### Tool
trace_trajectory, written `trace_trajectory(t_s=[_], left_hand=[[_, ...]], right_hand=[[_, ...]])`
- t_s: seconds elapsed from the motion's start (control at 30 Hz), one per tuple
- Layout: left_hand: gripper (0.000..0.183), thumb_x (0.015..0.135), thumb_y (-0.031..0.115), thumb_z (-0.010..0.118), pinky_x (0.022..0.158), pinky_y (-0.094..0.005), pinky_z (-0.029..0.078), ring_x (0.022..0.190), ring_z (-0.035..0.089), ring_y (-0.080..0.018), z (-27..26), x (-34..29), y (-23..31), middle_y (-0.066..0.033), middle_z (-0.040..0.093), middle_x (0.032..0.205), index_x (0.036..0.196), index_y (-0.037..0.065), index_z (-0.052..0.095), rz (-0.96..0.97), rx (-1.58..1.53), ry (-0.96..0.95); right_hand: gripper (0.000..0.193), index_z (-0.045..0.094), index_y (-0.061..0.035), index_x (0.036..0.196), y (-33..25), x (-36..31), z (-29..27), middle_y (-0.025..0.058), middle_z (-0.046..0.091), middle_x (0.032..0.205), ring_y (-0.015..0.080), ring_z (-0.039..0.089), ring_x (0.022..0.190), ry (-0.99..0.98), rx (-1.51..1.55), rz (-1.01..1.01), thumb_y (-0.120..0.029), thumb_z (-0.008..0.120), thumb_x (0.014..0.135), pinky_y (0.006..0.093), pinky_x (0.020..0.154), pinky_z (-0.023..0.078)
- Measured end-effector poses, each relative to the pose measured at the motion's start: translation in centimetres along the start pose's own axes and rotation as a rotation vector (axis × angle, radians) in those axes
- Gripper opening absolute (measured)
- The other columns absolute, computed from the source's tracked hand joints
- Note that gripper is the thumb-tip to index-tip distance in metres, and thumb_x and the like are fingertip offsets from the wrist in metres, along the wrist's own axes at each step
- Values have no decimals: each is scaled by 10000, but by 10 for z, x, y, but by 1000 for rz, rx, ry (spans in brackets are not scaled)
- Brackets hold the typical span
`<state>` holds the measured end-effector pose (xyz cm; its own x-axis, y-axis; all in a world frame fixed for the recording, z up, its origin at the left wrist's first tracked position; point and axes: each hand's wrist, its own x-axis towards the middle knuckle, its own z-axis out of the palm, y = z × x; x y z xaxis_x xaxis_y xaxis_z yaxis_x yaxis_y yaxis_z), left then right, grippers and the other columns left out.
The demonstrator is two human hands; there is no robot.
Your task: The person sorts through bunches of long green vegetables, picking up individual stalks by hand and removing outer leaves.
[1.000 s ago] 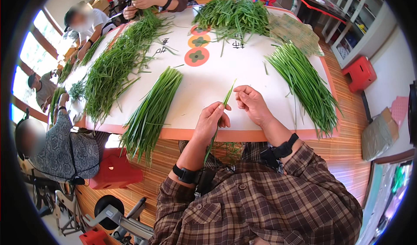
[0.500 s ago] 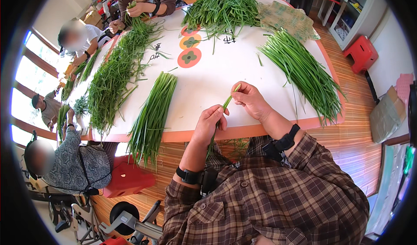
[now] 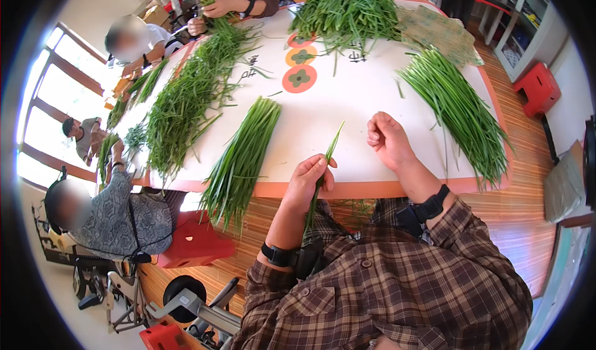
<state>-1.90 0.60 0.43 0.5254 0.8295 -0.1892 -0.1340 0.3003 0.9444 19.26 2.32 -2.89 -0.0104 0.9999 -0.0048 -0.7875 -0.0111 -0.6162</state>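
My left hand (image 3: pixel 310 177) is closed around a thin green chive stalk (image 3: pixel 334 142) just above the table's near edge. The stalk's pale tip points up and away from me, and its leaves hang below the hand. To the right, apart from the stalk, my right hand (image 3: pixel 391 140) is held up with its fingers curled tight. Whether anything small is inside them is hidden. A neat bundle of chives (image 3: pixel 243 154) lies left of my left hand, its leaf ends drooping over the edge. Another sorted bundle (image 3: pixel 453 111) lies to my right.
The white table (image 3: pixel 354 95) has an orange border. A loose green heap (image 3: pixel 195 95) runs along its left side; another pile (image 3: pixel 347 18) sits at the far side beside a patterned sheet (image 3: pixel 437 33). Several people work around the table. Red stools (image 3: pixel 195 241) stand on the wooden floor.
My right hand has come off the stalk tip and drawn away to the right, fingers curled. My left hand still holds the stalk. The whole view has shifted slightly.
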Motion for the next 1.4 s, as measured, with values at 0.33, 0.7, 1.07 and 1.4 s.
trace_trajectory(t_s=[0.33, 0.7, 1.07, 1.4], left_hand=[[191, 815, 52, 493, 608, -300, 432, 642, 536, -225, -50, -65, 87, -82, 594, 727, 971, 23, 600, 536, 1309, 635], [193, 825, 137, 485, 684, -381, 446, 828, 546, -287, -103, -10, 93, -91, 592, 850, 993, 109, 577, 409, 1868, 834], [182, 808, 125, 496, 704, -372, 428, 812, 522, -279, -110, 25, 62, -81, 561, 876, 964, 108, 589, 332, 1847, 851], [311, 815, 180, 512, 846, -395, 365, 1024, 443, -257, -104, 20, 47, -71, 502, 1045, 1110, 81, 524, 431, 1800, 904]], right_hand=[[384, 398, -81, 647, -2, -5, 6, 36, 431, 665, 107, 365, 562, -64, -263, 67, -354, 374, 916, 221, 536, 333], [360, 414, -93, 659, -4, -7, 8, 20, 440, 673, 92, 370, 564, -72, -325, 69, -353, 399, 907, 208, 540, 332], [358, 415, -93, 663, -2, -6, 5, 16, 448, 682, 89, 371, 568, -69, -342, 82, -359, 411, 902, 209, 545, 335], [359, 425, -86, 671, -3, -6, 5, 21, 454, 688, 88, 374, 580, -91, -340, 73, -356, 402, 905, 209, 551, 337]])
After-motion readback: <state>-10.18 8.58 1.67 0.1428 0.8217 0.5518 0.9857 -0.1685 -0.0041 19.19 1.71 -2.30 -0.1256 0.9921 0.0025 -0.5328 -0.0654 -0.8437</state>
